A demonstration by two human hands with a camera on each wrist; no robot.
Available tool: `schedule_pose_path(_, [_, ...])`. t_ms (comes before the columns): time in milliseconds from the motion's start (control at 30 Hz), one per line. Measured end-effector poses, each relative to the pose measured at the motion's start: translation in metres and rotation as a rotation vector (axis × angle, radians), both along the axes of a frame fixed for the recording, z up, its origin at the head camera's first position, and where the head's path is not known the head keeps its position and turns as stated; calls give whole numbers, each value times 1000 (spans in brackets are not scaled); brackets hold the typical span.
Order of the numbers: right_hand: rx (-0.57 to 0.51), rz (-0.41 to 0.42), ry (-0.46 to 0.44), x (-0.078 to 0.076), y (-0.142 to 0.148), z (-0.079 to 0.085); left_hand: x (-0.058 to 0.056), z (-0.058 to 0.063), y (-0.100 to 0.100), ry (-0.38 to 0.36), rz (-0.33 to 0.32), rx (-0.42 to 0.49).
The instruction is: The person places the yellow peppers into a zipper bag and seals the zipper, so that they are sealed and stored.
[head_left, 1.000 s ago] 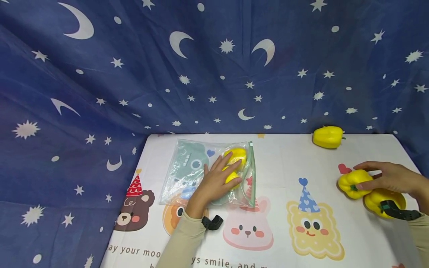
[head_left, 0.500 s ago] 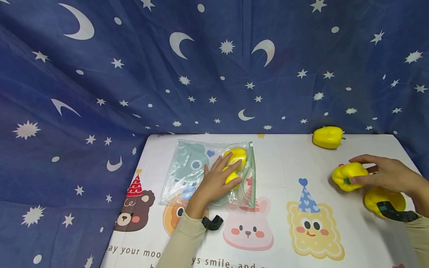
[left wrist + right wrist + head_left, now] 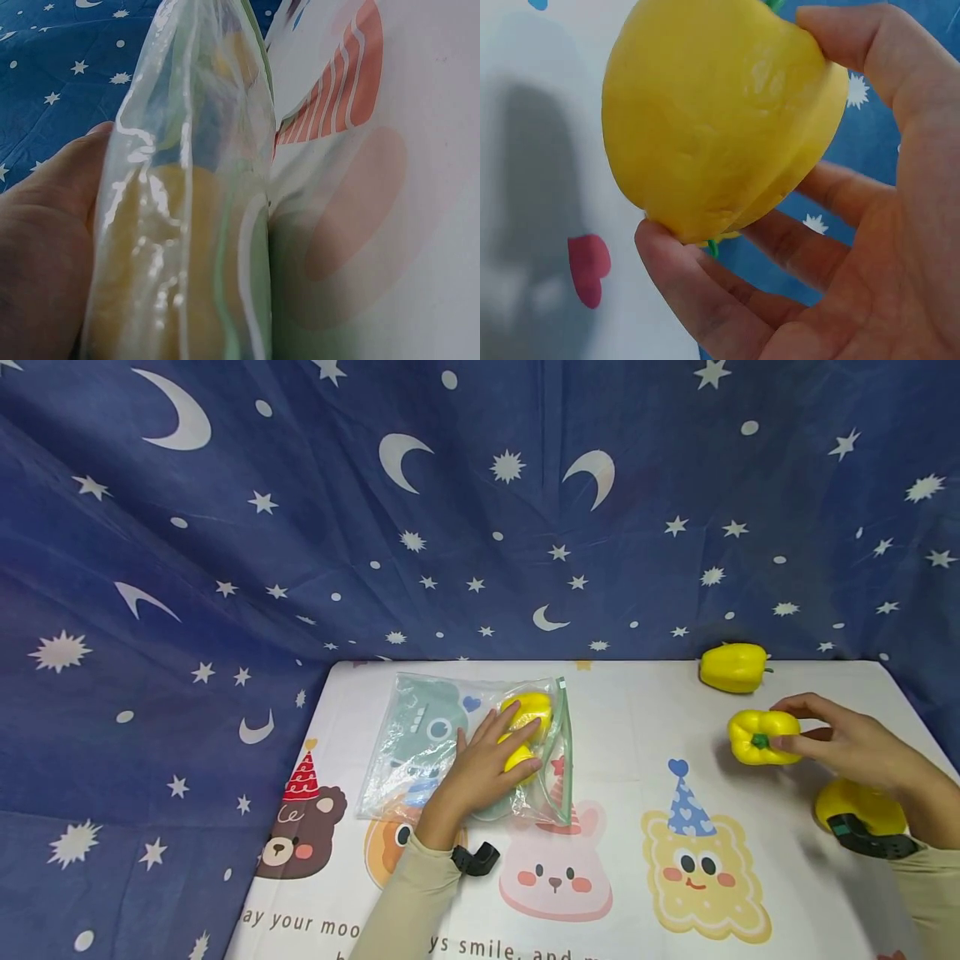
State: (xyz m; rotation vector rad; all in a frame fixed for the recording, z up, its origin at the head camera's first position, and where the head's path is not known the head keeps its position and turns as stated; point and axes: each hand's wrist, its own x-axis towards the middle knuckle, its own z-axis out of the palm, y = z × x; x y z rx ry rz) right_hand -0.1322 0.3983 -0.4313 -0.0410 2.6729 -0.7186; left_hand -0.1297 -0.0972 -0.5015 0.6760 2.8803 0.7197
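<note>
- We see the right grip (image 3: 862, 747) pinching the held pepper (image 3: 763, 737), its thumb beside the stem (image 3: 761, 741); fingers on opposite sides probably stop the round, smooth body from turning.
- The held pepper is well to the right of the bag (image 3: 435, 743) and seems raised, judging by the shadow below it on the surface (image 3: 630, 727).
- Our left grip (image 3: 480, 777) rests on the bag, fingers spread and nearly straight, pinching nothing that we can see; we take this as steadying slippery plastic and keeping its contents from rolling.
- Under those fingers, inside the bag, lie two bagged peppers (image 3: 529, 708), close to the green zip edge (image 3: 567, 752) on its right; whether that edge is parted, we cannot tell.
- The spread fingers partly hide the bagged peppers and could get in the way there.
- Farthest right of the bag sits the near pepper (image 3: 855, 797), partly covered by the black wrist camera (image 3: 862, 839).
- Right of the bag and farther back, the back pepper (image 3: 733, 667) lies sideways beside the starry cloth (image 3: 480, 502), which hangs behind the bag and likely limits reach that way.
</note>
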Motion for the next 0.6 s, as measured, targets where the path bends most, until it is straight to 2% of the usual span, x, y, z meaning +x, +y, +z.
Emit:
schedule_pose_path(200, [-26, 40, 28, 0, -11, -1, 0, 0, 0, -3, 2, -6])
schedule_pose_path(433, [-104, 84, 64, 1, -26, -1, 0, -1, -1, 1, 5, -11])
schedule_pose_path(600, [-149, 84, 96, 1, -39, -4, -1, -2, -1, 3, 1, -5])
